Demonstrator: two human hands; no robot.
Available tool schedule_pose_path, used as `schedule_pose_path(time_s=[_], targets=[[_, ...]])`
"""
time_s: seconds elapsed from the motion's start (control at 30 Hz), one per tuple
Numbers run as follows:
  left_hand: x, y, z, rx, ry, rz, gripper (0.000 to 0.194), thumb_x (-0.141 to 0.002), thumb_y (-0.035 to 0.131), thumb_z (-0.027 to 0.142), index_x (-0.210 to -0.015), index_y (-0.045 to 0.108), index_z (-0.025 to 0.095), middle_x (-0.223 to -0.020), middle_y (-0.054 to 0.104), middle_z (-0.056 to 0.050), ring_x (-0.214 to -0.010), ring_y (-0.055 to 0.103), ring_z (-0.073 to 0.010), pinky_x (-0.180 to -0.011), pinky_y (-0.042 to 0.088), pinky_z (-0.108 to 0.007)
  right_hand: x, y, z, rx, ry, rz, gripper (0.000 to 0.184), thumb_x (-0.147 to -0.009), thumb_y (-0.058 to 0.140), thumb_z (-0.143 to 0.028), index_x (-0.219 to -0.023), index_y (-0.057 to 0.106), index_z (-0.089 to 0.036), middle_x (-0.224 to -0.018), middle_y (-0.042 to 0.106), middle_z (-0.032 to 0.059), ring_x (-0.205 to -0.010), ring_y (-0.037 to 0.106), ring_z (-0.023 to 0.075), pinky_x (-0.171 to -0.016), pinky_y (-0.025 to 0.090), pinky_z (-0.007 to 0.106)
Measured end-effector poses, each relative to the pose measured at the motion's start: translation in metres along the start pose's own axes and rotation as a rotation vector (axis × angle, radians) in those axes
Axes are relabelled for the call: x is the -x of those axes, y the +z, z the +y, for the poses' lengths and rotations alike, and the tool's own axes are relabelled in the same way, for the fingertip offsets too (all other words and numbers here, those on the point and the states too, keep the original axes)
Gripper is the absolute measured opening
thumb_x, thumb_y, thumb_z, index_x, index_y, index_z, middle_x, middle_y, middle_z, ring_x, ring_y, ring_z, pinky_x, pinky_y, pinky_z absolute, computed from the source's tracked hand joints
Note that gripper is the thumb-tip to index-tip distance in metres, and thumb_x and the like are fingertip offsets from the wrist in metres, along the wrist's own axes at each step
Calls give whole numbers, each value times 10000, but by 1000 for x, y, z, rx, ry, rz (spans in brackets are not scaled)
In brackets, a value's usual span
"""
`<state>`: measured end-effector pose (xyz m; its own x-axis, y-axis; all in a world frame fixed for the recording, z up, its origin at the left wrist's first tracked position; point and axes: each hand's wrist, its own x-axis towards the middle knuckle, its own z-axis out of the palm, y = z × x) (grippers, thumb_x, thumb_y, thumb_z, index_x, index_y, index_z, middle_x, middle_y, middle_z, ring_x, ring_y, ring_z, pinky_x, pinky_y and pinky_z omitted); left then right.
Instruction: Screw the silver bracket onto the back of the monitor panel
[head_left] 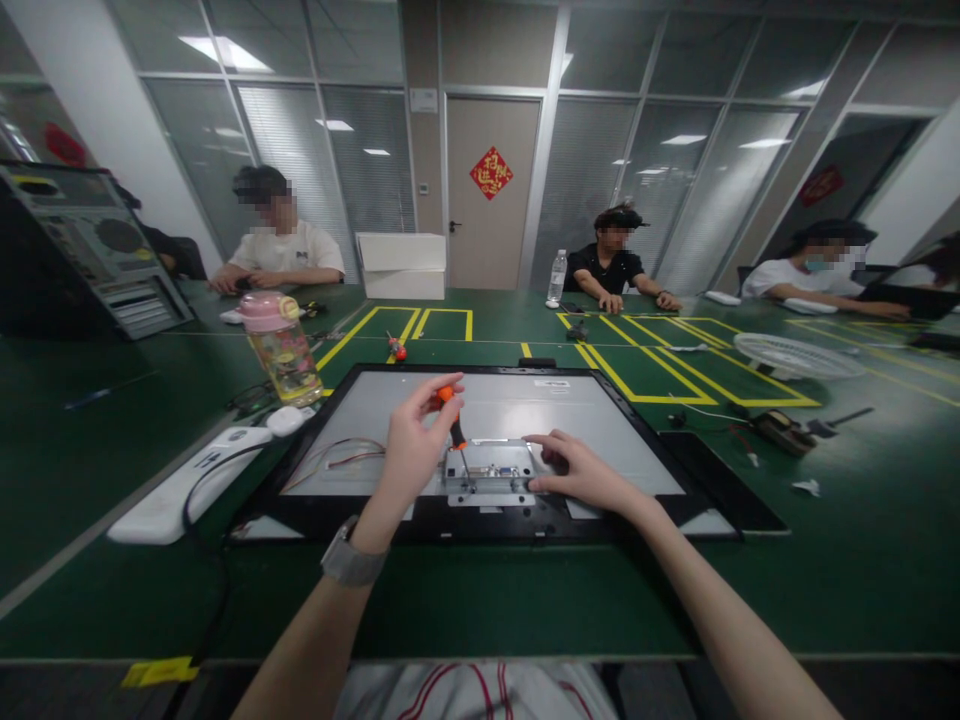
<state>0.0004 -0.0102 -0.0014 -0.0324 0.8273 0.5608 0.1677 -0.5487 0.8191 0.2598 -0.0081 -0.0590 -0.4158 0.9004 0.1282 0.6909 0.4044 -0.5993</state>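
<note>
My left hand (418, 432) is closed around the orange and black handle of a screwdriver (457, 434). The screwdriver stands nearly upright, its shaft pointing down at the front left of a metal bracket (487, 484) with ports along it. At the bracket's right end rests my right hand (574, 468), thumb and index finger apart along its edge, steadying rather than wrapped round it. The bracket sits on the silver back of a display panel (600, 425) with a black frame, lying flat on the green table. Thin wires (352, 455) run across the panel left of the bracket.
Left of the panel lie a white power strip (191, 485) with a black cable and a pink-lidded bottle (281, 350). A black slab (720, 485) and a tape dispenser-like tool (780, 432) are on the right. Beyond stand a white box (403, 265) and an opened computer case (97, 250); several people sit opposite.
</note>
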Motion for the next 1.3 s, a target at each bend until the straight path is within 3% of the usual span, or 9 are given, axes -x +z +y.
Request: schedule_pose_path(time_s=[0.2,0.33,0.6,0.83,1.03,1.1,1.17,1.3], targets=[[14,14,2,-118,153,-259,408,-860,541,154,-1260,523,230,-973,657,-30,-825,648,-125,-824,520,-289,0,0,0,11,14,-6,619,-773,740,-439,-1326,566,-223,-934,556,42,-867,572,225,-789,457,341],[17,13,3,-265,232,-236,425,-896,532,207,-1317,478,241,-934,650,-16,-786,621,-119,-821,501,-281,-1,1,1,5,7,0,623,-767,745,-437,-1325,567,-223,-934,558,41,-865,576,223,-792,457,343],[20,12,3,-179,241,-274,361,-954,460,263,-1309,518,233,-972,657,-45,-757,626,-122,-733,523,-253,-1,0,-2,25,-7,10,608,-771,744,-415,-1316,576,-204,-914,559,41,-842,575,219,-781,461,341],[16,10,0,-127,169,-176,312,-912,551,256,-1223,566,231,-832,626,3,-666,638,-102,-708,539,-241,0,-1,-3,8,-1,0,607,-776,744,-411,-1324,568,-215,-923,558,40,-856,581,217,-779,463,332],[8,2,2,23,108,122,306,-902,560,265,-1203,537,217,-822,582,14,-656,637,-96,-678,535,-223,1,-1,-2,5,-2,0,605,-777,736,-430,-1319,571,-216,-946,565,50,-878,581,228,-793,465,348],[8,2,1,-18,104,81,298,-903,554,261,-1198,543,218,-799,576,19,-648,633,-97,-663,528,-219,1,-1,-3,11,-4,7,607,-775,738,-432,-1319,572,-222,-945,567,49,-884,580,229,-802,464,350],[8,3,-1,-105,117,-35,294,-905,546,252,-1197,553,225,-791,573,24,-634,625,-95,-653,520,-221,1,-1,-4,14,5,6,614,-773,740,-432,-1323,569,-221,-951,569,52,-886,579,231,-801,465,348],[10,8,-4,-227,173,-172,300,-919,514,237,-1217,549,239,-891,614,1,-655,616,-94,-673,512,-233,1,-2,-6,11,24,-5,623,-774,737,-428,-1333,561,-216,-956,570,56,-889,579,234,-800,463,347]])
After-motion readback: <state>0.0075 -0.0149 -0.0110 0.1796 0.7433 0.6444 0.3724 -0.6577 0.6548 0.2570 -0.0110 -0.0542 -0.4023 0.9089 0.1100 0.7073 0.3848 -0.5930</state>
